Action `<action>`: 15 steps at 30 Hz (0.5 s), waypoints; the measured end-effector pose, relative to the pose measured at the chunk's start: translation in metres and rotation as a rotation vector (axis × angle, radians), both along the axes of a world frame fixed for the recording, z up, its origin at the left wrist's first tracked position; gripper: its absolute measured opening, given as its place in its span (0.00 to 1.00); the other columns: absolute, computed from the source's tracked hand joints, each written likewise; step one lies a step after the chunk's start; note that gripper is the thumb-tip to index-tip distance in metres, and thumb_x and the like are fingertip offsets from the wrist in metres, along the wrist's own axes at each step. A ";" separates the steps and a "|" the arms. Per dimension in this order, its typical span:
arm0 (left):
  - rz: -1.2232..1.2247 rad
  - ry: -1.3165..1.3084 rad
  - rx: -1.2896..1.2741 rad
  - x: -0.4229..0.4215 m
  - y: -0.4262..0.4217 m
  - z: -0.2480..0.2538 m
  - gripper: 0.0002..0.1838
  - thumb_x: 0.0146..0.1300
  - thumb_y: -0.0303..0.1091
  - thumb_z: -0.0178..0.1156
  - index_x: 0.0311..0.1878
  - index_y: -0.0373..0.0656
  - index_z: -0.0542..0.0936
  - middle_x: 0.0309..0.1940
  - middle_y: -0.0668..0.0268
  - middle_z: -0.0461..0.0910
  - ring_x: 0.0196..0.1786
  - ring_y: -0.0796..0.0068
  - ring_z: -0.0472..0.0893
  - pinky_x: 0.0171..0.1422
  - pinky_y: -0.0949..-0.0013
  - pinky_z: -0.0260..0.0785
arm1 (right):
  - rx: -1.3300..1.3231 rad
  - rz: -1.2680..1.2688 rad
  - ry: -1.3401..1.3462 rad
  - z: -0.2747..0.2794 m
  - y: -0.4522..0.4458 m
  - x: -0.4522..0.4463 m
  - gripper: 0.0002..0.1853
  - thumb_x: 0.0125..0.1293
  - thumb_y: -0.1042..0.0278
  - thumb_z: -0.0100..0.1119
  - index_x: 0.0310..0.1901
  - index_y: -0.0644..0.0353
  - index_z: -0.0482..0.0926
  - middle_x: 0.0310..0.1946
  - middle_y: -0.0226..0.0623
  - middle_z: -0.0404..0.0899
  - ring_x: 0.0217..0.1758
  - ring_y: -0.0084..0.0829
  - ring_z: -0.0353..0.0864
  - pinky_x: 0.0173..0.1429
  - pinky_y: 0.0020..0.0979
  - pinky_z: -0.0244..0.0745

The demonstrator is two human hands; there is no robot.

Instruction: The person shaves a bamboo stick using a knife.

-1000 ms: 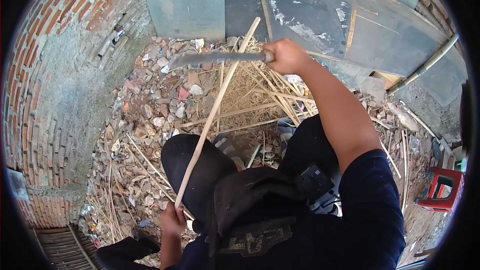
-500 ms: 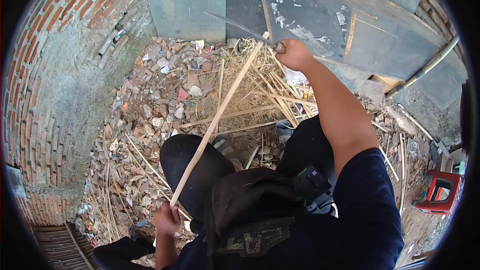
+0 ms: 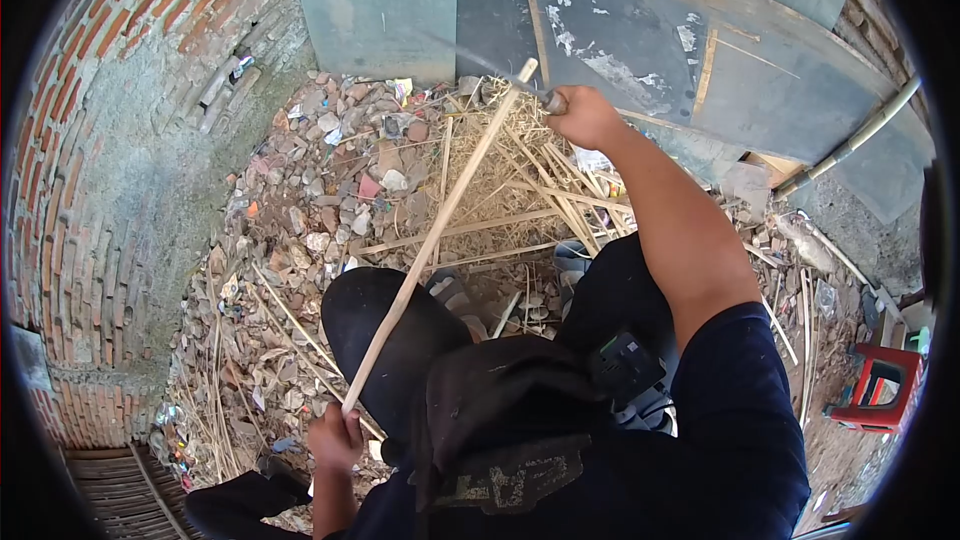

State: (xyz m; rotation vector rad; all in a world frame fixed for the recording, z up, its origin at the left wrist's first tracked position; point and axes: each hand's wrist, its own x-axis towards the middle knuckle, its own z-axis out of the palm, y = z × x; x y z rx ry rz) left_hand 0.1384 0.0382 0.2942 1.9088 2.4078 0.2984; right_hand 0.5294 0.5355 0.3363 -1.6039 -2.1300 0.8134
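Note:
My left hand (image 3: 335, 439) is closed around the lower end of a long, pale wooden strip (image 3: 440, 223), which looks like split bamboo. The strip slants up and away across my left knee. At its far end, my right hand (image 3: 584, 118) grips the handle of a long-bladed knife (image 3: 552, 100). The blade points to the upper left and is blurred. It crosses the strip just below the tip and seems to touch it, though the exact contact is hard to see.
Thin shavings and loose strips (image 3: 560, 202) lie on the rubble ground (image 3: 320, 210) before my feet. A brick wall (image 3: 90, 210) rises at left, and grey-blue panels (image 3: 630, 40) stand ahead. A red plastic stool (image 3: 880, 388) is at far right.
The knife blade has shifted slightly down along the strip's far end, and my right hand has moved a little with it. My left hand keeps its hold on the strip.

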 end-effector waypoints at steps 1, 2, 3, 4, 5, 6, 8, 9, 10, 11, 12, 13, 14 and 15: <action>0.011 -0.015 -0.002 0.004 0.002 0.002 0.15 0.72 0.43 0.58 0.36 0.41 0.73 0.19 0.48 0.77 0.23 0.37 0.79 0.27 0.41 0.70 | 0.070 0.099 -0.025 -0.001 -0.003 -0.004 0.10 0.62 0.63 0.61 0.43 0.53 0.84 0.35 0.44 0.86 0.39 0.44 0.86 0.51 0.47 0.81; 0.021 -0.031 -0.009 0.010 0.004 0.003 0.15 0.72 0.43 0.58 0.36 0.41 0.73 0.19 0.48 0.77 0.23 0.37 0.79 0.27 0.41 0.69 | 0.136 0.198 -0.050 -0.004 -0.007 -0.008 0.09 0.62 0.63 0.61 0.42 0.53 0.84 0.34 0.43 0.86 0.38 0.43 0.86 0.50 0.46 0.81; 0.031 -0.049 -0.015 0.013 0.005 0.004 0.15 0.72 0.43 0.58 0.36 0.41 0.73 0.19 0.48 0.77 0.23 0.36 0.79 0.27 0.41 0.69 | 0.202 0.296 -0.077 -0.005 -0.011 -0.013 0.08 0.62 0.63 0.62 0.40 0.53 0.84 0.32 0.42 0.85 0.38 0.42 0.86 0.49 0.46 0.81; 0.031 -0.058 -0.019 0.014 0.006 0.002 0.15 0.72 0.42 0.58 0.36 0.40 0.73 0.19 0.48 0.77 0.24 0.36 0.79 0.28 0.41 0.69 | 0.226 0.377 -0.148 0.002 -0.019 -0.019 0.07 0.62 0.63 0.61 0.40 0.54 0.83 0.31 0.42 0.84 0.37 0.42 0.85 0.48 0.45 0.81; 0.035 -0.067 -0.022 0.014 0.006 0.000 0.15 0.72 0.42 0.59 0.36 0.40 0.73 0.19 0.47 0.77 0.24 0.36 0.79 0.28 0.41 0.69 | 0.250 0.461 -0.218 0.010 -0.028 -0.025 0.07 0.62 0.64 0.61 0.39 0.54 0.83 0.30 0.42 0.84 0.37 0.41 0.85 0.47 0.45 0.81; 0.042 -0.074 -0.023 0.014 0.005 -0.003 0.15 0.72 0.42 0.59 0.36 0.40 0.73 0.19 0.47 0.77 0.24 0.36 0.79 0.28 0.41 0.69 | 0.276 0.549 -0.287 0.015 -0.033 -0.029 0.06 0.62 0.64 0.61 0.38 0.54 0.83 0.30 0.41 0.83 0.37 0.40 0.85 0.46 0.44 0.81; 0.088 -0.084 -0.060 0.016 0.005 -0.007 0.15 0.72 0.42 0.59 0.37 0.39 0.74 0.20 0.47 0.78 0.25 0.36 0.79 0.29 0.41 0.70 | 0.123 0.432 -0.156 -0.005 -0.015 -0.027 0.09 0.62 0.64 0.60 0.40 0.56 0.83 0.30 0.43 0.84 0.37 0.42 0.85 0.45 0.45 0.80; 0.111 -0.088 -0.073 0.016 0.003 -0.008 0.15 0.72 0.42 0.59 0.37 0.39 0.74 0.20 0.47 0.78 0.25 0.36 0.79 0.29 0.41 0.70 | 0.041 0.299 -0.084 -0.015 -0.005 -0.023 0.09 0.62 0.64 0.60 0.41 0.57 0.83 0.31 0.44 0.84 0.37 0.43 0.85 0.46 0.45 0.80; 0.107 -0.067 -0.056 0.015 0.002 -0.008 0.15 0.72 0.42 0.59 0.37 0.39 0.74 0.21 0.47 0.78 0.25 0.37 0.80 0.30 0.41 0.70 | -0.030 0.159 -0.011 -0.019 0.004 -0.018 0.10 0.62 0.64 0.59 0.42 0.57 0.83 0.32 0.45 0.84 0.38 0.43 0.86 0.46 0.45 0.80; 0.099 -0.046 -0.037 0.012 0.000 -0.009 0.15 0.72 0.42 0.59 0.37 0.38 0.74 0.21 0.46 0.78 0.25 0.37 0.80 0.30 0.41 0.71 | -0.024 0.077 -0.011 -0.024 0.011 -0.014 0.13 0.62 0.63 0.58 0.45 0.57 0.84 0.33 0.47 0.84 0.39 0.45 0.86 0.47 0.45 0.79; 0.091 -0.024 -0.024 0.011 -0.001 -0.007 0.15 0.72 0.42 0.59 0.38 0.38 0.74 0.21 0.46 0.79 0.25 0.37 0.80 0.30 0.42 0.71 | -0.010 0.102 -0.025 -0.015 0.008 -0.014 0.13 0.62 0.63 0.58 0.44 0.57 0.84 0.33 0.47 0.85 0.39 0.45 0.86 0.48 0.45 0.80; 0.067 -0.025 -0.006 0.009 -0.002 -0.005 0.15 0.72 0.42 0.59 0.38 0.38 0.74 0.21 0.47 0.79 0.25 0.37 0.80 0.30 0.42 0.71 | -0.001 0.127 -0.039 -0.009 0.003 -0.015 0.12 0.62 0.63 0.58 0.44 0.57 0.84 0.34 0.47 0.85 0.40 0.45 0.86 0.49 0.45 0.80; 0.078 -0.028 -0.013 0.011 -0.002 -0.004 0.15 0.72 0.42 0.59 0.38 0.38 0.74 0.21 0.47 0.79 0.25 0.37 0.80 0.30 0.42 0.71 | 0.005 0.154 -0.054 -0.005 -0.003 -0.017 0.12 0.62 0.63 0.58 0.44 0.57 0.84 0.34 0.47 0.85 0.40 0.46 0.86 0.49 0.45 0.80; 0.087 -0.031 -0.025 0.017 0.000 0.000 0.15 0.72 0.42 0.59 0.38 0.39 0.74 0.21 0.47 0.78 0.25 0.37 0.80 0.29 0.42 0.71 | 0.040 0.233 -0.066 -0.007 -0.008 -0.023 0.12 0.61 0.62 0.61 0.43 0.56 0.84 0.34 0.46 0.85 0.40 0.45 0.86 0.49 0.45 0.80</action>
